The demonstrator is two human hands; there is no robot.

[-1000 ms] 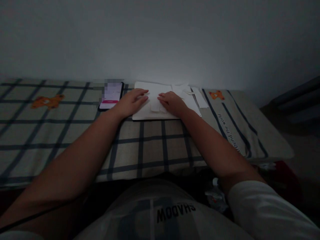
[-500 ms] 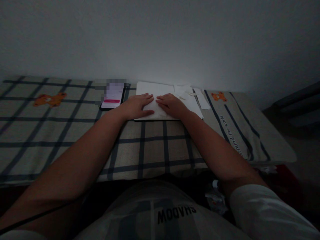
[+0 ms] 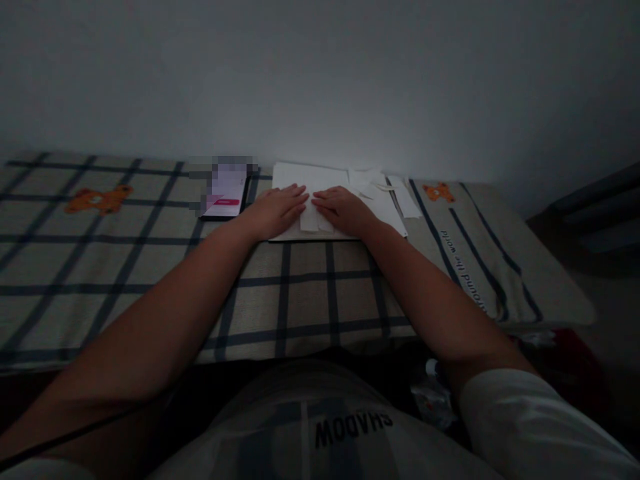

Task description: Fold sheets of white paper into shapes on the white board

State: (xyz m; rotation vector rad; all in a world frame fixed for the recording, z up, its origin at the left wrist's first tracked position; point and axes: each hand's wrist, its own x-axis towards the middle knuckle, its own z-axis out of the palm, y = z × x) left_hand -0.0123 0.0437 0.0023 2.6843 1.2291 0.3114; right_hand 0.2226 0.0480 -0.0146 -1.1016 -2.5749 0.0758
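Note:
Both hands rest on white paper near the middle of the table. My left hand (image 3: 281, 210) lies flat with its fingers stretched out, their tips at the left edge of a small folded piece of paper (image 3: 309, 219). From the other side my right hand (image 3: 343, 208) reaches over that piece, fingers extended and pressing down on it. Part of the piece is hidden under the right fingers. Beneath both hands is a larger white sheet or pad (image 3: 295, 175) with a dark lower edge.
Loose paper scraps (image 3: 367, 181) lie at the pad's upper right, with a paper strip (image 3: 404, 197) beside it. A lit phone (image 3: 226, 193) sits left of my left hand. A checked cloth (image 3: 150, 260) covers the table, and a pale wall (image 3: 320, 80) stands behind.
My left thumb has drawn in toward the fingers, uncovering more of the small folded paper. The right hand stays almost where it was.

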